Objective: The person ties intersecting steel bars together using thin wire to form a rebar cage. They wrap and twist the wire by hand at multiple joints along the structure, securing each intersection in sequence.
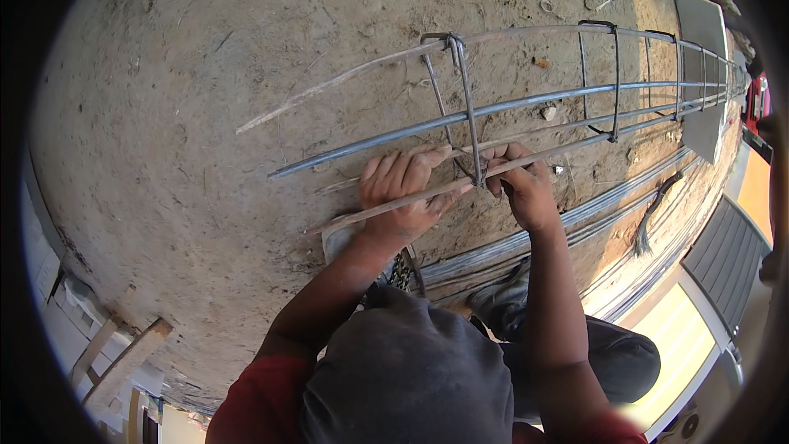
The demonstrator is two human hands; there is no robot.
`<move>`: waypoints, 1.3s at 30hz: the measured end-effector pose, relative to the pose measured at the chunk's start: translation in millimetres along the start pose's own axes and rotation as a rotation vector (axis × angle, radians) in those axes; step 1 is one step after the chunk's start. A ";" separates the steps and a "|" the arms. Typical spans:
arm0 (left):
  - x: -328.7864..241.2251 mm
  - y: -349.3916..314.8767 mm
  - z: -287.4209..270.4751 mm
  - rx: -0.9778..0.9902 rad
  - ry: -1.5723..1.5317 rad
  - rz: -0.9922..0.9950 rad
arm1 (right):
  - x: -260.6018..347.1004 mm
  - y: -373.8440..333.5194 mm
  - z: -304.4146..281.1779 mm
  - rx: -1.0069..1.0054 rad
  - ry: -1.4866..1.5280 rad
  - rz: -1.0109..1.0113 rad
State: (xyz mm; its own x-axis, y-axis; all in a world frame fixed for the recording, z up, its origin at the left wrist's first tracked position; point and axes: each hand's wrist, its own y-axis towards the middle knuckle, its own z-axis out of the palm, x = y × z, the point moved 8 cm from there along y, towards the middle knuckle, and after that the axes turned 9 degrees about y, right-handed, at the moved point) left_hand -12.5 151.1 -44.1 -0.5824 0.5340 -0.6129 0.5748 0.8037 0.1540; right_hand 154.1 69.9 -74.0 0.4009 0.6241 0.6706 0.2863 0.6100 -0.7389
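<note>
A long cage of steel rebar rods (353,146) and square stirrups (471,107) stretches from the middle toward the far right. My left hand (399,197) is wrapped round the nearest rod (349,219), just left of the first stirrup, its fingertips and thumb reaching toward the stirrup's lower corner. On the other side of that corner, my right hand (526,185) is closed in a pinch, its fingertips close to where stirrup and rod meet. Whatever lies between those right fingertips is too small to make out. More stirrups (615,86) stand spaced along the cage to the right.
Loose straight rods (608,201) lie on the dirt right of my arms, with a bundle of dark tie wire (653,218) across them. A grey board (699,74) sits under the cage's far end. Wooden pieces (127,362) are at lower left, small stones (548,113) beneath the cage.
</note>
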 end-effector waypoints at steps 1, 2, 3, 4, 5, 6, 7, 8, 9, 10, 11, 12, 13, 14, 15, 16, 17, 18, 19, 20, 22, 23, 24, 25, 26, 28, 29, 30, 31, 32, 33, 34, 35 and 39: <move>0.0 0.1 0.2 -0.001 0.002 0.000 | 1.3 -0.1 1.1 0.002 0.009 0.003; 0.0 0.2 -0.4 -0.009 0.000 0.002 | 2.6 -0.8 1.7 -0.001 0.019 0.007; -0.4 0.2 -0.5 -0.011 0.000 0.005 | 2.9 -1.6 2.3 -0.006 0.025 0.021; 0.1 0.1 -1.0 -0.011 0.000 0.000 | 5.2 -3.0 3.4 0.005 0.014 0.022; 0.3 -0.1 -0.8 -0.004 0.003 -0.005 | 7.1 -4.7 3.7 0.013 -0.002 0.033; 0.6 -0.4 -1.5 -0.006 0.001 -0.015 | 9.2 -6.0 6.2 0.030 0.000 0.027; 0.2 -0.7 -1.1 0.000 0.010 -0.018 | 9.9 -7.1 6.9 0.010 -0.033 0.023; -0.3 -0.9 -1.3 -0.007 0.013 -0.025 | 12.6 -8.6 8.2 -0.001 -0.052 -0.002; -0.9 -1.1 -1.1 -0.010 0.021 -0.030 | 15.4 -9.9 9.6 -0.013 -0.072 -0.026; -1.4 -1.3 -1.8 -0.025 0.024 -0.033 | 17.4 -10.8 11.3 -0.017 -0.133 -0.034; -2.0 -1.3 -2.2 -0.038 0.033 -0.031 | 20.0 -11.8 13.0 -0.021 -0.196 -0.044; -2.1 -1.2 -2.1 -0.047 0.039 -0.033 | 20.5 -12.5 11.7 -0.055 -0.274 -0.018; -2.3 -1.1 -1.5 -0.049 0.038 -0.031 | 24.2 -13.4 14.2 -0.041 -0.281 -0.036; -2.1 -1.0 -0.5 -0.046 0.034 -0.032 | 25.4 -14.4 13.9 -0.057 -0.303 -0.019; -2.0 -0.7 0.8 -0.044 0.030 -0.032 | 28.2 -14.9 15.7 -0.051 -0.307 -0.030; -1.7 -0.3 0.8 -0.059 0.028 -0.035 | 28.1 -15.1 14.6 -0.075 -0.338 -0.003; -1.8 -0.1 0.9 -0.072 0.025 -0.038 | 29.3 -15.4 15.4 -0.077 -0.351 -0.004; -1.7 0.1 0.9 -0.086 0.022 -0.042 | 29.7 -15.5 16.1 -0.079 -0.364 -0.004; -1.8 0.1 1.6 -0.086 0.024 -0.044 | 29.6 -15.4 16.0 -0.091 -0.324 -0.008; -1.9 0.2 1.8 -0.086 0.028 -0.045 | 28.6 -15.3 16.2 -0.101 -0.283 -0.012; -2.0 0.1 0.9 -0.092 0.022 -0.039 | 26.2 -14.4 16.2 -0.114 -0.178 -0.028; -2.1 -0.1 -0.4 -0.097 0.012 -0.030 | 24.7 -13.3 16.4 -0.115 -0.115 -0.041; -1.9 -0.1 -2.5 -0.110 -0.002 -0.020 | 21.7 -12.7 14.3 -0.138 -0.060 -0.032; -2.3 0.0 -3.9 -0.112 0.004 -0.003 | 22.1 -12.5 14.9 -0.126 -0.042 -0.063; -2.8 0.1 -5.9 -0.123 0.004 0.016 | 20.6 -12.5 14.0 -0.136 -0.033 -0.072; -2.9 0.3 -8.1 -0.119 0.000 0.031 | 17.7 -12.9 13.1 -0.147 0.014 -0.093; -2.8 0.1 -8.4 -0.104 -0.005 0.027 | 15.7 -13.6 13.8 -0.147 0.051 -0.105; -3.0 -0.1 -8.5 -0.090 -0.011 0.023 | 13.6 -14.0 14.5 -0.150 0.090 -0.116; -3.9 -0.5 -9.1 -0.086 -0.003 0.021 | 12.1 -14.6 16.1 -0.143 0.131 -0.136; -5.1 -0.9 -9.6 -0.082 0.003 0.019 | 10.6 -15.7 17.7 -0.140 0.173 -0.156; -6.7 -1.4 -10.5 -0.086 0.010 0.019 | 8.0 -16.7 16.9 -0.160 0.205 -0.155; -8.3 -2.0 -11.7 -0.101 0.024 0.010 | 11.8 -18.5 19.0 -0.137 0.182 -0.220; -10.3 -2.9 -13.3 -0.123 0.040 0.003 | 14.1 -20.4 19.9 -0.137 0.151 -0.264; -16.5 -8.4 -16.5 -0.148 0.067 -0.022 | 25.1 -26.7 22.1 -0.128 0.002 -0.367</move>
State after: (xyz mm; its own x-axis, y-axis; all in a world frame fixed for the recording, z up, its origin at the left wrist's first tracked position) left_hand -17.2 139.9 -22.5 -0.6341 0.5278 -0.5651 0.4730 0.8429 0.2566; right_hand 137.3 80.0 -35.9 0.2535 0.3744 0.8919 0.5175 0.7265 -0.4521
